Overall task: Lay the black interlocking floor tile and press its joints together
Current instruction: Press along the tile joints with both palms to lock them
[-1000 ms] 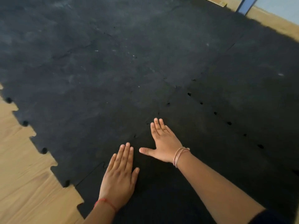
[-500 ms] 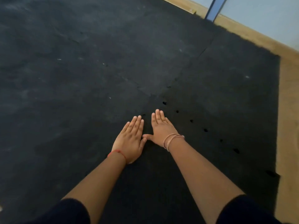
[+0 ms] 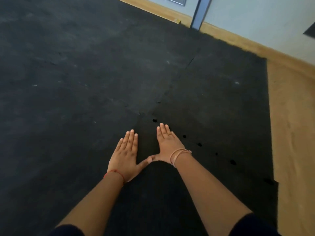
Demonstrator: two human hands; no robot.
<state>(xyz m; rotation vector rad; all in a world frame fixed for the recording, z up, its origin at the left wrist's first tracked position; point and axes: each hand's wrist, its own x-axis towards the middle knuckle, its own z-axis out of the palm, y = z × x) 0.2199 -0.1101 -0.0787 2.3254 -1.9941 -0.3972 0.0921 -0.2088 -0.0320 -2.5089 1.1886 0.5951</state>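
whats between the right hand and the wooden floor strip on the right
In the head view, only black tile lies between the right hand and the wooden floor, crossed by a diagonal row of small dark joint gaps. Nothing else sits there.

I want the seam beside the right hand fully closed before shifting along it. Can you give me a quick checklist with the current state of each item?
1. Both palms flat on the black tile: ok. The left hand and right hand lie open, thumb tips touching.
2. Seam right of the right hand closed: not ok. A row of dark gaps shows along the joint.
3. Seam ahead of the fingers closed: not ok. One dark hole sits just past the right fingertips.
4. Far seam closed: cannot tell, only a thin line shows.
5. Tile's right edge straight along the wooden floor: ok.
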